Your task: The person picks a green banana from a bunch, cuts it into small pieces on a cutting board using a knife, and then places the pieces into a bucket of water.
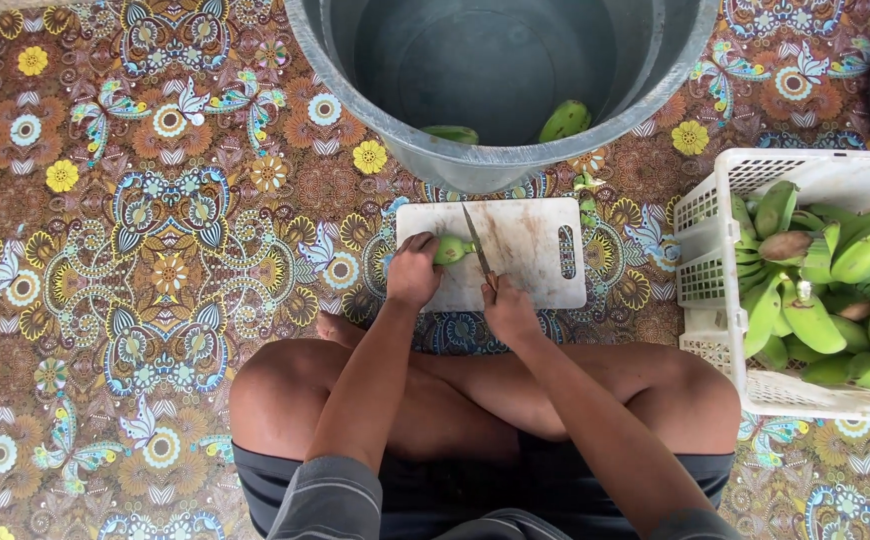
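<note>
- While sitting cross-legged on a patterned mat, the left hand (413, 272) is pinning a green banana (452, 249) to a white cutting board (530, 250).
- Right hand (508, 310) is gripping a knife (477, 243), slicing beside the left fingers.
- Beyond both hands, a grey tub (500, 160) is holding only a few pieces.
- Right of the hands, a white crate (715, 280) is sitting nearly full, so most work remains.

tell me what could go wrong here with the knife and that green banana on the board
The left hand pins the green banana right beside the knife, so a slip could nick its fingers. The cutting board lies on a patterned mat on the floor, close to the crossed legs, and might slide under pressure. The right hand grips low, near the blade.
</note>
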